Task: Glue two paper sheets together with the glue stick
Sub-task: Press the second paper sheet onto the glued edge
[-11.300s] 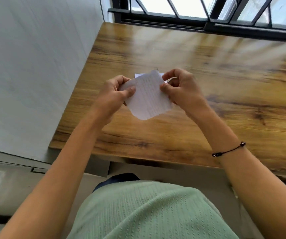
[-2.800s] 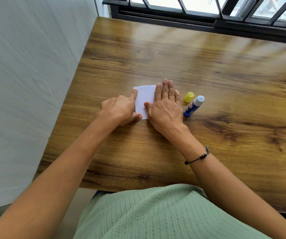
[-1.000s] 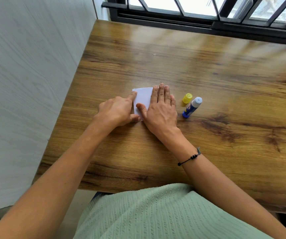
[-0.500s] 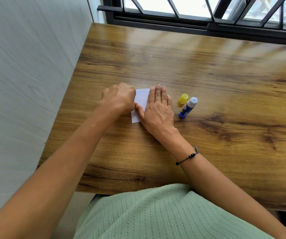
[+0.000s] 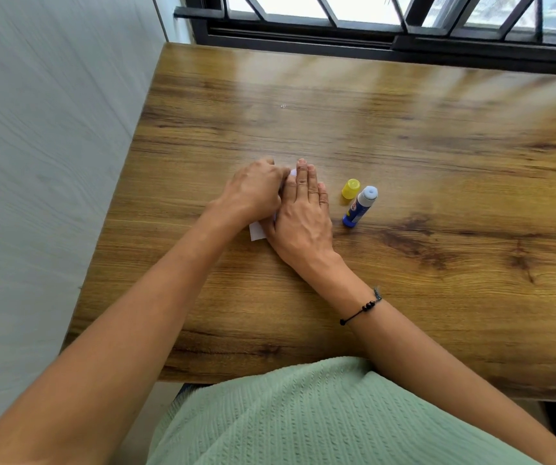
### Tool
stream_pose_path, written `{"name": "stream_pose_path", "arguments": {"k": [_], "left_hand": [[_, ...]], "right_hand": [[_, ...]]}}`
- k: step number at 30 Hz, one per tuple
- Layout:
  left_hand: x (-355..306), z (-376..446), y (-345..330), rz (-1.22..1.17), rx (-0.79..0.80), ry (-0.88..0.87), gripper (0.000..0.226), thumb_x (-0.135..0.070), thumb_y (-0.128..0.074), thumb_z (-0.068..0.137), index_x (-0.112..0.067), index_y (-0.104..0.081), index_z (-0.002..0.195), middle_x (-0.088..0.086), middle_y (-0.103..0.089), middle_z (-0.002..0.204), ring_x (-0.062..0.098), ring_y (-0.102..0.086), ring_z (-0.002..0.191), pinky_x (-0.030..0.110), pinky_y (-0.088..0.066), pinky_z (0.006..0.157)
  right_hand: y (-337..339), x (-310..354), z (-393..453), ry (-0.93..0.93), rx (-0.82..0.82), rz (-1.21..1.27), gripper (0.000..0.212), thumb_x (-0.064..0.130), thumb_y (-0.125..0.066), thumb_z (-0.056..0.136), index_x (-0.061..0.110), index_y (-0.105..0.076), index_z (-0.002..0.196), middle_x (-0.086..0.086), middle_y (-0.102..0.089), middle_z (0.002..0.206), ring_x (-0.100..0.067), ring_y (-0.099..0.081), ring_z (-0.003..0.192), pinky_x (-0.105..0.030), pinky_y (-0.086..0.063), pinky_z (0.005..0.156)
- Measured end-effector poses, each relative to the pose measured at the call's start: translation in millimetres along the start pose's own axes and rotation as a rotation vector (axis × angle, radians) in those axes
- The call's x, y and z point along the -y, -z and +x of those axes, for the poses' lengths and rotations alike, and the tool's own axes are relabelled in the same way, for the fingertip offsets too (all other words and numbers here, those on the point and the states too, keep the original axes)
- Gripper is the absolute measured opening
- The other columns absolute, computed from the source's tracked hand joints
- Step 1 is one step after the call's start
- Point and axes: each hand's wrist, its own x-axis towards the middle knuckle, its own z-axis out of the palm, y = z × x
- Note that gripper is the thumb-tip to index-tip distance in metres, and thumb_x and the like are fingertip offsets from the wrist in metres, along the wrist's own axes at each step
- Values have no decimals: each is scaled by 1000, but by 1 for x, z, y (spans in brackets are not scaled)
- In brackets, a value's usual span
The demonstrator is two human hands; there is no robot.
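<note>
Wooden bench (image 5: 404, 297) by the window: the paper sheets (image 5: 257, 231) are pressed flat under the spread right hand (image 5: 303, 216) and curled left hand (image 5: 253, 193). The glue stick (image 5: 360, 206) lies uncapped beside its yellow cap (image 5: 350, 188), so gluing seems nearly done; capping is left.

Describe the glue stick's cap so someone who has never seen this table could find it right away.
On the wooden table, look just right of the hands pressing the paper, the right hand nearest. The cap sits beside the glue stick, at its exposed white end. It is the only yellow thing there, short and stubby.
</note>
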Motion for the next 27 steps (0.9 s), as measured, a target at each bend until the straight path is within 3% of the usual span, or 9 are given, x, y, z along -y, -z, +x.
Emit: {"name": "stream_pose_path", "arguments": {"k": [4, 7, 14, 21, 27], "left_hand": [[1, -2, -2, 16, 25, -10, 45, -19, -44, 88, -29, -41, 131, 5, -42, 93, 28, -53, 92, 34, -39, 70], [1, 0, -1, 34, 79, -1, 54, -20, -43, 90, -37, -28, 139, 6, -42, 99, 29, -52, 99, 37, -42, 78], [-2, 8, 8, 35, 159, 32, 58, -21, -44, 87, -40, -25, 139, 1, -34, 95, 27, -49, 101, 33, -36, 74], [-5, 12, 4, 117, 224, 34, 69, -21, -46, 88, -53, -9, 137, 3, -31, 94, 21, -40, 82, 35, -39, 71], [-1, 8, 4, 90, 206, 35, 67, -18, -46, 87, -51, -17, 137, 1, -30, 93, 18, -38, 82, 33, -35, 67]], "right_hand": [[0, 2, -4, 23, -10, -55, 78, 47, -37, 90, -4, -9, 143, -26, -10, 153, -36, 0, 143, -43, -2, 116], [0, 3, -4, 19, 1, -77, 77, 48, -35, 91, -4, -12, 143, -29, -15, 151, -38, -7, 142, -44, -6, 116], [4, 0, -5, 21, -27, -53, 72, 46, -31, 93, -2, -13, 143, -28, -15, 151, -36, -8, 143, -43, -9, 117], [3, -3, -8, 17, 23, -110, 72, 48, -26, 93, -3, -14, 143, -29, -13, 151, -38, -6, 142, -44, -8, 117], [4, -1, -11, -19, 3, -84, 69, 46, -24, 90, 0, -18, 142, -28, -16, 151, -39, -9, 142, -46, -10, 115]]}}
